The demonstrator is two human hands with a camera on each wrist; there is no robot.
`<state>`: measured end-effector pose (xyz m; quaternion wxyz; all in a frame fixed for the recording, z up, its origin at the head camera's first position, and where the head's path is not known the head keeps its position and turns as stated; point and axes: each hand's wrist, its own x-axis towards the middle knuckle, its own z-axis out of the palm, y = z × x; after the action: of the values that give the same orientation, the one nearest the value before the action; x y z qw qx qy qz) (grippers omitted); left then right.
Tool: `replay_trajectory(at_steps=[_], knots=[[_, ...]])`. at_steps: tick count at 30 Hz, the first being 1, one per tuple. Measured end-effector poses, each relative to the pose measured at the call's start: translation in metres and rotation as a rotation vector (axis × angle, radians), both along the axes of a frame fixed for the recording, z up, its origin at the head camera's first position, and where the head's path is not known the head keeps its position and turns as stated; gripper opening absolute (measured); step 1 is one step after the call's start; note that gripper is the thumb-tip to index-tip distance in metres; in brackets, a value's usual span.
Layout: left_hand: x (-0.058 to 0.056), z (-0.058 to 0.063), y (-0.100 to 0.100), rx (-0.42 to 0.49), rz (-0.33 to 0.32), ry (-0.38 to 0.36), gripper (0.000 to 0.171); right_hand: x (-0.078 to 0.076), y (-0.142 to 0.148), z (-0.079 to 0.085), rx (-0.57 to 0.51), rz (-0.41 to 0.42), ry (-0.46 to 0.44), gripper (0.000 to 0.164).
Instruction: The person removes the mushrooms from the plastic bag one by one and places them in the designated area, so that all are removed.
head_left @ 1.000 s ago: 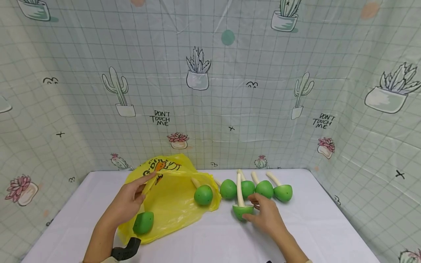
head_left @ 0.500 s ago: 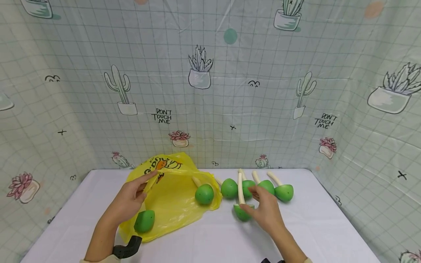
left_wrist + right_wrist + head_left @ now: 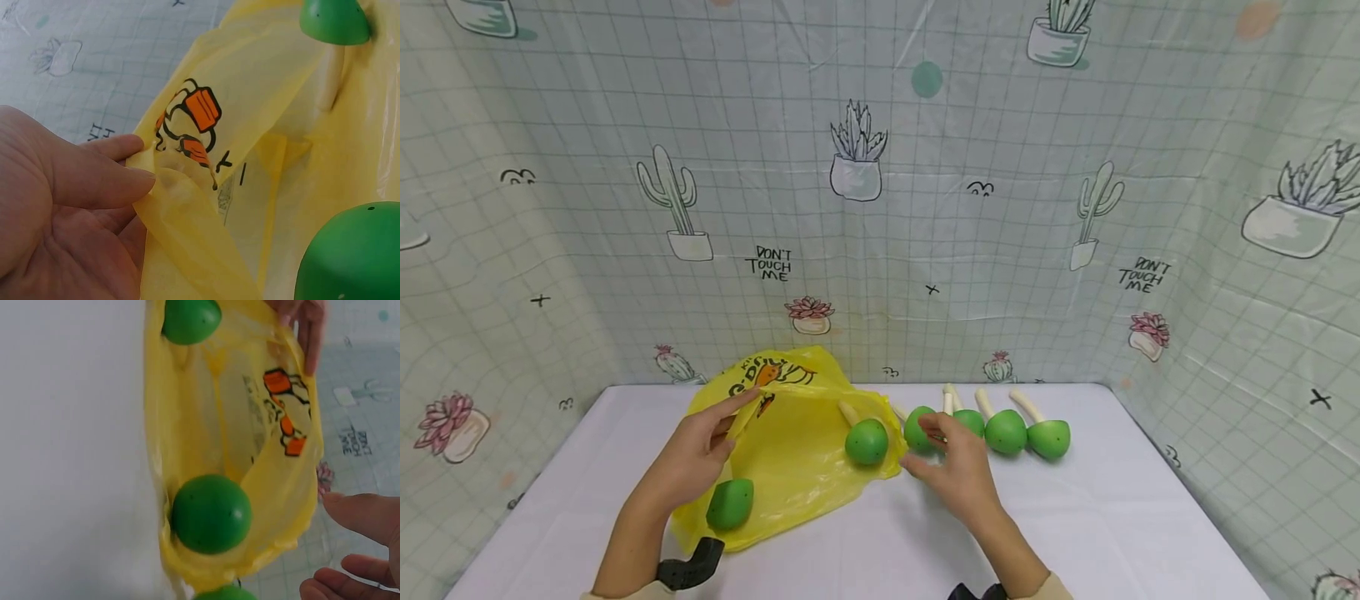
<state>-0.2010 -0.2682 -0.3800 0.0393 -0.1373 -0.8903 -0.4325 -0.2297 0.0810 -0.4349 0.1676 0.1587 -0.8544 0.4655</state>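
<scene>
My left hand (image 3: 688, 458) pinches the rim of a yellow plastic bag (image 3: 194, 219) between thumb and fingers, holding its mouth up. Inside the bag lie two green-capped toy mushrooms: one (image 3: 867, 442) toward the right end with a pale stem, the other (image 3: 730, 503) near the front left. My right hand (image 3: 958, 471) hovers right of the bag, thumb and fingers spread apart with nothing visible between them. It covers most of a mushroom whose stem tip (image 3: 948, 403) shows above it. In the right wrist view, the thumb (image 3: 362, 515) stands apart from the fingers.
Behind and right of my right hand, several more mushrooms stand in a row, among them a green one (image 3: 1006, 432) and the rightmost one (image 3: 1048, 439). They rest on a white-covered table (image 3: 1112, 517). A cactus-print curtain (image 3: 902, 233) encloses the back and sides.
My right hand has moved left from the front mushroom toward the bag, its thumb and fingers spreading apart. The mushroom's stem tip has stayed in place. My left hand still holds the bag's rim.
</scene>
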Motion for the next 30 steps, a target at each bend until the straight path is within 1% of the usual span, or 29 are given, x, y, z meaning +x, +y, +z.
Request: replay_trajectory(at_steps=[3, 8, 14, 17, 21, 28, 30], knots=[[-0.001, 0.0, 0.0, 0.001, -0.002, 0.002, 0.071, 0.001, -0.016, -0.002, -0.005, 0.038, 0.016, 0.05], [-0.002, 0.0, -0.001, -0.005, 0.01, -0.004, 0.072, 0.003, -0.044, -0.004, -0.036, 0.116, -0.003, 0.05], [-0.002, 0.0, 0.0, -0.006, 0.017, -0.015, 0.071, 0.008, -0.079, -0.004, -0.051, 0.195, -0.067, 0.052], [0.0, -0.001, -0.001, -0.011, 0.015, 0.0, 0.07, 0.011, -0.097, -0.005, -0.045, 0.236, -0.116, 0.052], [0.0, -0.001, -0.002, -0.01, 0.01, 0.018, 0.07, 0.015, -0.116, -0.008, -0.031, 0.262, -0.162, 0.051], [-0.001, 0.0, -0.001, 0.003, 0.003, 0.022, 0.07, 0.019, -0.142, -0.014, -0.013, 0.293, -0.177, 0.051], [-0.001, -0.001, -0.001, 0.009, 0.002, 0.017, 0.07, 0.02, -0.148, -0.016, -0.01, 0.3, -0.194, 0.051]])
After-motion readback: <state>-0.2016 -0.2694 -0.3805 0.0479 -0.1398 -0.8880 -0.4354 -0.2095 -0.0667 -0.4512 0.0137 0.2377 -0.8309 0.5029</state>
